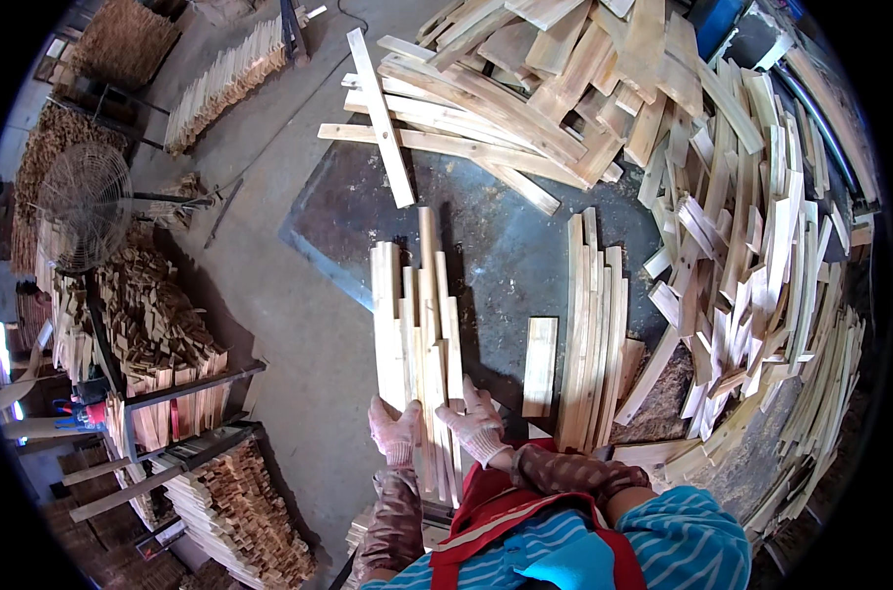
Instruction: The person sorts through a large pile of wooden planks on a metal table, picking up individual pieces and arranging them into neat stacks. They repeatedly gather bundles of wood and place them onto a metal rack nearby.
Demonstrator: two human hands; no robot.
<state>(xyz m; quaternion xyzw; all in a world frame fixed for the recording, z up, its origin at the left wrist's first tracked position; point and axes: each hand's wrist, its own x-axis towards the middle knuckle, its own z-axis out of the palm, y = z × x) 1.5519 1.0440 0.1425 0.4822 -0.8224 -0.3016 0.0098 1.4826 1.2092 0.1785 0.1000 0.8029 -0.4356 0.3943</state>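
Both my hands wear pale, dusty gloves. My left hand (395, 430) presses on the left side of a bundle of long, narrow wooden strips (429, 344), and my right hand (474, 423) grips its right side. The strips lie side by side, pointing away from me, with uneven far ends. Their near ends reach down toward my red apron (491, 516). Right of the bundle, a short, wide board (540, 366) lies flat on the dark metal table (491, 261). Beyond it stands another row of long strips (591, 339).
A big heap of loose boards (565, 79) covers the table's far side. More strips pile up along the right (737, 256). A single strip (380, 118) lies across the heap's left end. On the left stand a round fan (85, 206) and stacked wood (240, 516) on the floor.
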